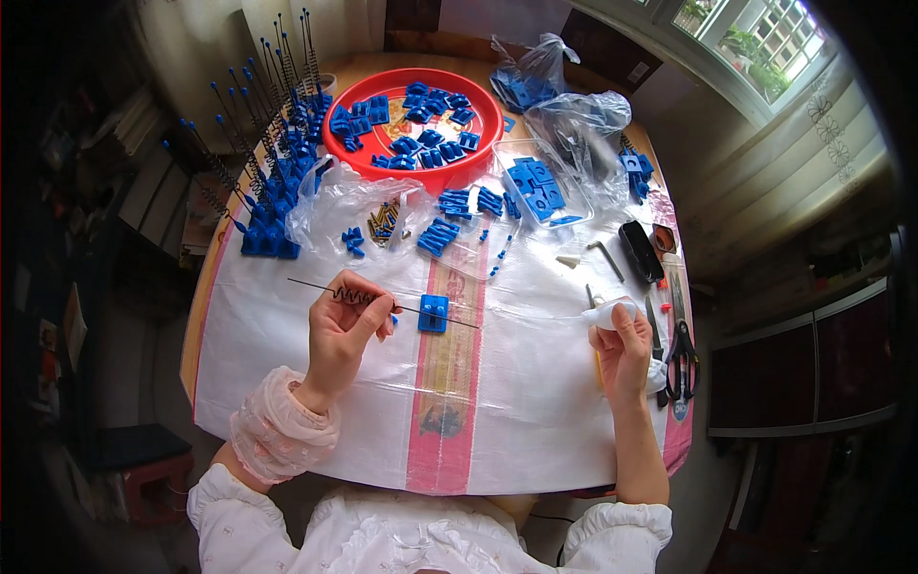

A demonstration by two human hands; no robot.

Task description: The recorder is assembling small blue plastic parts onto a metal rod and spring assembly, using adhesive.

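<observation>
My left hand (339, 335) pinches a thin dark rod (449, 320) that carries a black coil spring (346, 296). The rod points right and crosses in view over a square blue plastic block (433, 326) on the table; whether they touch I cannot tell. A small blue bit shows by the left fingertips. At the right, my right hand (626, 356) has its fingers closed on a crumpled white piece (612, 312), like cloth or tissue. Something yellow shows partly behind that hand, its kind hidden.
Blue parts fill a red basin (411, 179) and a clear tray (564, 212). Rods with springs stand in blue blocks (271, 239) at left. A plastic bag (325, 222) has brass pieces (384, 222) beside it. Scissors (682, 359), a hex key (605, 260) and a black case (639, 252) lie right.
</observation>
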